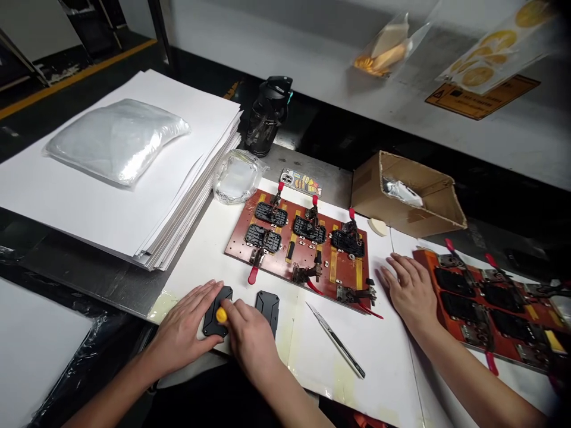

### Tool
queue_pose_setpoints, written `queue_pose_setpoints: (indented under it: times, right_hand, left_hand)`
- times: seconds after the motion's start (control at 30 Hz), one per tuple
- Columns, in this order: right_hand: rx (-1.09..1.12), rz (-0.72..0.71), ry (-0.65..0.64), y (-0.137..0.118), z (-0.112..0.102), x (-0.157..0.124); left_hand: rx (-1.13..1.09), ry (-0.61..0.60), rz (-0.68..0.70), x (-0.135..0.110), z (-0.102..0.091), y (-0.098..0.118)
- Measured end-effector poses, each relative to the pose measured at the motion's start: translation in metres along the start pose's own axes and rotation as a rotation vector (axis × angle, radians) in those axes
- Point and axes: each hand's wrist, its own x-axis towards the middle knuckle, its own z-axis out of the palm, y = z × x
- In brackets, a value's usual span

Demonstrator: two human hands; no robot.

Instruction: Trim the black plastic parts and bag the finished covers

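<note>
The left fingers [200, 300] lie spread, not gripping, on a black plate [225, 294] to steady it while the right fingers [241, 312] clench a yellow-handled tool [221, 315] against it, with a second plate [267, 312] just beside them.

a white wall panel [312, 35] stands behind a metal bench [307, 163], yellow-striped dark floor [102, 86] beyond.
</note>
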Motion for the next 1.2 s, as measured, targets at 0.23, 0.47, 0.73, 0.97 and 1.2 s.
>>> queue_pose_setpoints:
  times: [0.23,0.47,0.73,0.97,1.2]
  right_hand:
    - [0.069,-0.031,-0.094,0.009,-0.017,-0.028]
    - [0.012,0.071,0.067,-0.001,0.001,0.013]
    - [-0.012,0.241,0.169,0.008,0.002,0.018]
    - [0.183,0.15,0.018,0.005,-0.001,-0.009]
    - [0.269,0.094,0.047,0.003,-0.003,-0.012]
  left_hand:
    - [0.019,-0.014,0.012,-0.001,0.001,-0.002]
    - [0.008,-0.015,0.019,0.0,0.0,-0.001]
    - [0.011,-0.003,0.013,-0.003,0.001,-0.003]
    - [0.014,-0.006,0.016,-0.003,-0.001,-0.002]
    - [0.003,-0.014,0.016,-0.002,0.0,-0.002]
